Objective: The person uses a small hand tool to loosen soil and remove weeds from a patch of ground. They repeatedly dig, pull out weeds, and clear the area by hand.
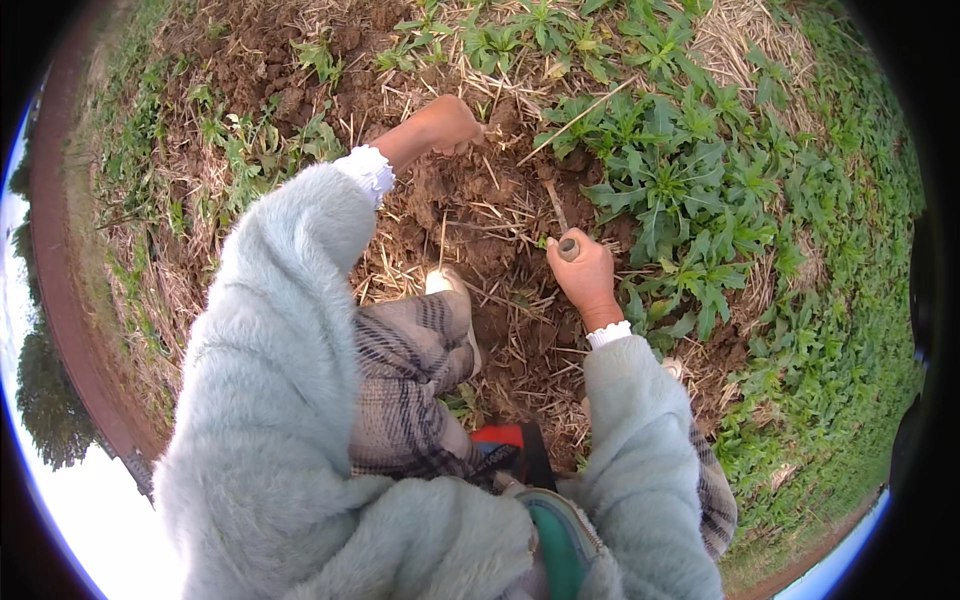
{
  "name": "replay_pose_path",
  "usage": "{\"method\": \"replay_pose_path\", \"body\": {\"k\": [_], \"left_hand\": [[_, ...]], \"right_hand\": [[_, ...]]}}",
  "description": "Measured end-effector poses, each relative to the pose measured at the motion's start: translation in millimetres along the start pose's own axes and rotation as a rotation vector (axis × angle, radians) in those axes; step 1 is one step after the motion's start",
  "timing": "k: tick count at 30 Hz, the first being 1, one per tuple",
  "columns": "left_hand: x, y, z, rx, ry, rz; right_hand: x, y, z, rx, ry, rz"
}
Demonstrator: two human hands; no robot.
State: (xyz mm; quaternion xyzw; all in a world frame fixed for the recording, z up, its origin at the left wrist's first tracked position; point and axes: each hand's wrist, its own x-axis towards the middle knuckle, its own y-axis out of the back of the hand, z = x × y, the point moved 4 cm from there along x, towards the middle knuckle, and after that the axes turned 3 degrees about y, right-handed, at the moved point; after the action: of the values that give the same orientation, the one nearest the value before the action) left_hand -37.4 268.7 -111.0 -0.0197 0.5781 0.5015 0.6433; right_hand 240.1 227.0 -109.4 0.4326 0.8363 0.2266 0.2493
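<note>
My right hand [583, 271] is closed round the rounded handle of a hand tool [556, 204]; its narrow, soil-coated shaft or blade points away from me into the brown soil [504, 259]. Ahead and to the left, my left hand [448, 127] reaches low over the loose soil, its fingers curled near pale stalks or roots [499, 139]. Whether the fingers grip them cannot be made out. A long dry stem [576, 122] lies slanting between the hands, beside green leafy weeds [660, 184].
Dense leafy weeds [832, 382] cover the ground at the right. Uprooted-looking, wilted leaves [251, 154] lie at the left among straw and clods [281, 71]. My shoe [450, 285] stands close below the dug soil. A reddish dirt road [71, 300] curves along the far left.
</note>
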Motion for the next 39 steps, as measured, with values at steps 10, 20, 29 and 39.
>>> {"method": "replay_pose_path", "body": {"k": [10, 20, 29, 39], "left_hand": [[18, -43, 29, 0.293, -0.15, 0.362], [45, -72, 53, 0.777, -0.235, 0.328], [48, -60, 52, 0.772, -0.237, 0.203], [48, -43, 43, 0.602, -0.183, 0.147]], "right_hand": [[31, -28, 8, 0.009, -0.093, -0.048], [25, -30, 25, 0.105, -0.126, -0.005], [17, -11, 1, 0.135, -0.051, 0.057], [31, -23, 1, -0.061, 0.034, -0.038]]}}
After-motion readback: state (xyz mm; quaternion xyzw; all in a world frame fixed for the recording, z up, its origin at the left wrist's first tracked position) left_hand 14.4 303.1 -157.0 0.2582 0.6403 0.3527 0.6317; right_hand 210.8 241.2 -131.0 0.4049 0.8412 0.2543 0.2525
